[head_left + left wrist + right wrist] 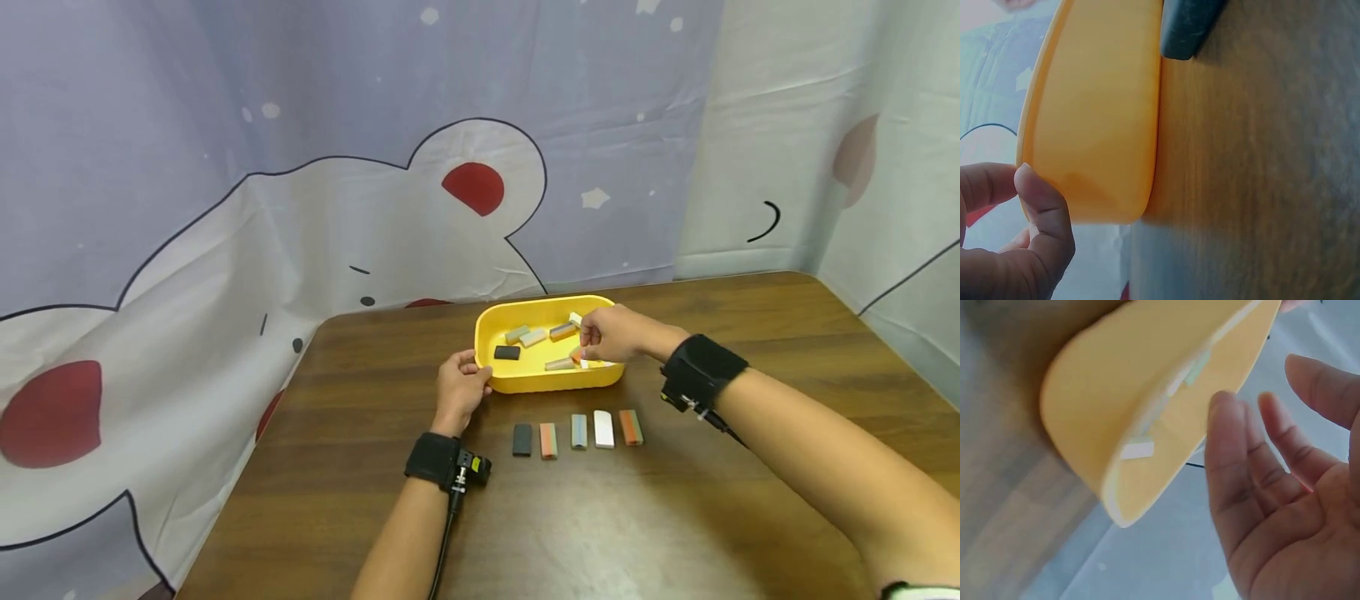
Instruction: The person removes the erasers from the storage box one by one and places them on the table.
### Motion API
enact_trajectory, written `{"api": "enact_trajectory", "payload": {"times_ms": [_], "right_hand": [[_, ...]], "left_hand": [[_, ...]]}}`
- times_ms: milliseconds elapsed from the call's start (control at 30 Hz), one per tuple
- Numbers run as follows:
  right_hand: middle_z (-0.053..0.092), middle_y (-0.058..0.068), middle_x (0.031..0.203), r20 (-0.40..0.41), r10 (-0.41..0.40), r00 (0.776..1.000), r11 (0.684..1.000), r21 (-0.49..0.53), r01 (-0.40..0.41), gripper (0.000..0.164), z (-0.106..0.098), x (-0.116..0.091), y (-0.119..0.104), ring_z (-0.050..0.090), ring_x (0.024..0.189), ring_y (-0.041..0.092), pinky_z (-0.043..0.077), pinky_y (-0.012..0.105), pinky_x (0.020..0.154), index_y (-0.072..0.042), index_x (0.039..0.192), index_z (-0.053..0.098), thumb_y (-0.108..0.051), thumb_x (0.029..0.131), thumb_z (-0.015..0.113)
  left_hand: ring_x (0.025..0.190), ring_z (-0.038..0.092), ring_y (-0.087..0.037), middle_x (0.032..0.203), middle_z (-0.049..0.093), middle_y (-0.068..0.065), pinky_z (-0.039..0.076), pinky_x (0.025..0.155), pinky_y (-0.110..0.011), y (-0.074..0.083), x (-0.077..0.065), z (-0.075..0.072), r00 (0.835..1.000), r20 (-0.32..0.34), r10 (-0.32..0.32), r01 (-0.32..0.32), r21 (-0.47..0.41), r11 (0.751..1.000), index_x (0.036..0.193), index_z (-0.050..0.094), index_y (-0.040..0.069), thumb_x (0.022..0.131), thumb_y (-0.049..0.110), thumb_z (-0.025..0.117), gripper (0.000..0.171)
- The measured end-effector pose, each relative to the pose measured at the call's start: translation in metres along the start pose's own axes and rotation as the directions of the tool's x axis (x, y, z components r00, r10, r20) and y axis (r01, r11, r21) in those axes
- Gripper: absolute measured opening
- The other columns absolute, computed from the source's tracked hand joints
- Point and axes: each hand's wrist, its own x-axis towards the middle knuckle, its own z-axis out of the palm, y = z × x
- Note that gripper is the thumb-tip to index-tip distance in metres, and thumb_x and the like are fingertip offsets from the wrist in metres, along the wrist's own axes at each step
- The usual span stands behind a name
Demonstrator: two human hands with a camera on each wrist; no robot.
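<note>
Head view: left hand [459, 388] pinches the smooth, round-cornered yellow basket [557, 383]; right hand [619, 332], fingers parted, holds nothing.

Wood-grained brown table [787, 350] before a starry lilac-and-white backdrop [330, 83], probably fabric.

A screened-off corner, its kind of room unclear: cartoon-printed cloth [337, 92] hangs behind and beside a wood-grain bench [360, 400].

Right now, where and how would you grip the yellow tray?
Likely pinch the yellow tray by the rim at its short ends, from left and right: the wall is thin, and the row of blocks lies before its long front.
</note>
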Motion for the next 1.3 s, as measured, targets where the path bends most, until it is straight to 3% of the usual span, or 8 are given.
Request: {"api": "enact_trajectory", "payload": {"times_ms": [200,400,533,733,767,900,1133,1300], "right_hand": [[0.06,0.011,0.086,0.121,0.166,0.979,0.986,-0.046,-0.162,0.021,-0.004,0.035,-0.006,0.057,0.055,0.014,0.049,0.027,0.056,-0.004,0.103,0.062,-0.023,0.093,0.067],[0.058,0.01,0.091,0.224,0.252,0.942,0.967,-0.082,-0.239,0.029,0.003,0.059,-0.001,0.038,0.049,0.009,0.039,0.021,0.048,-0.004,0.109,0.061,-0.027,0.092,0.067],[0.05,0.003,0.076,0.273,0.281,0.92,0.954,-0.182,-0.237,0.021,0.006,0.07,-0.004,0.038,0.057,0.012,0.035,0.025,0.054,-0.009,0.082,0.059,-0.026,0.09,0.069],[0.066,0.002,0.106,0.343,0.331,0.879,0.901,-0.393,-0.185,0.025,0.004,0.092,-0.013,0.06,0.096,0.023,0.052,0.04,0.085,-0.01,0.101,0.071,-0.03,0.087,0.073],[0.066,0.003,0.114,0.34,0.34,0.877,0.892,-0.412,-0.186,0.028,0.004,0.096,-0.015,0.06,0.101,0.024,0.052,0.043,0.088,-0.011,0.106,0.072,-0.031,0.086,0.074],[0.066,0.001,0.11,0.3,0.383,0.874,0.855,-0.474,-0.212,0.021,0.007,0.106,-0.021,0.059,0.094,0.023,0.052,0.042,0.084,-0.018,0.085,0.072,-0.038,0.083,0.077],[0.064,0.006,0.118,0.258,0.402,0.879,0.829,-0.509,-0.229,0.028,0.022,0.104,-0.028,0.058,0.106,0.029,0.049,0.047,0.093,-0.018,0.092,0.075,-0.042,0.079,0.079],[0.065,0.001,0.093,0.217,0.398,0.891,0.843,-0.47,-0.262,0.02,0.024,0.099,-0.028,0.057,0.082,0.022,0.053,0.038,0.075,-0.017,0.076,0.073,-0.036,0.077,0.081]], "left_hand": [[0.062,0.058,-0.017,0.093,0.058,-0.013,0.059,0.062,-0.035,0.001,0.0,-0.002,1.0,-0.001,0.006,-0.006,0.005,1.0,0.131,0.054,-0.003,0.088,-0.001,0.068,0.045],[0.063,0.058,-0.017,0.092,0.059,-0.013,0.059,0.061,-0.033,-0.001,-0.001,-0.001,1.0,0.003,0.009,-0.009,0.009,1.0,0.13,0.055,-0.003,0.088,0.0,0.068,0.044],[0.062,0.058,-0.016,0.091,0.058,-0.013,0.059,0.06,-0.032,-0.001,-0.002,-0.001,1.0,0.003,0.0,0.0,0.011,1.0,0.13,0.054,-0.003,0.088,0.0,0.068,0.045],[0.062,0.057,-0.016,0.091,0.058,-0.012,0.059,0.06,-0.032,0.0,-0.002,-0.002,1.0,0.002,-0.006,0.006,0.015,1.0,0.131,0.054,-0.003,0.088,0.0,0.068,0.045],[0.062,0.057,-0.016,0.091,0.058,-0.012,0.058,0.059,-0.031,0.0,-0.002,-0.002,1.0,0.001,-0.003,0.003,0.017,1.0,0.131,0.054,-0.003,0.088,0.0,0.068,0.045],[0.063,0.057,-0.016,0.092,0.058,-0.013,0.058,0.059,-0.031,-0.001,-0.002,-0.003,1.0,0.003,0.019,-0.019,0.015,1.0,0.13,0.054,-0.003,0.088,0.0,0.068,0.045],[0.063,0.057,-0.016,0.091,0.057,-0.012,0.058,0.059,-0.032,-0.006,-0.006,-0.004,1.0,0.007,0.001,-0.002,0.016,1.0,0.131,0.053,-0.004,0.088,-0.001,0.068,0.046],[0.063,0.058,-0.015,0.091,0.057,-0.012,0.059,0.061,-0.034,-0.002,-0.004,-0.002,1.0,-0.002,0.011,-0.011,0.014,1.0,0.129,0.055,-0.003,0.087,0.0,0.068,0.044]]}}
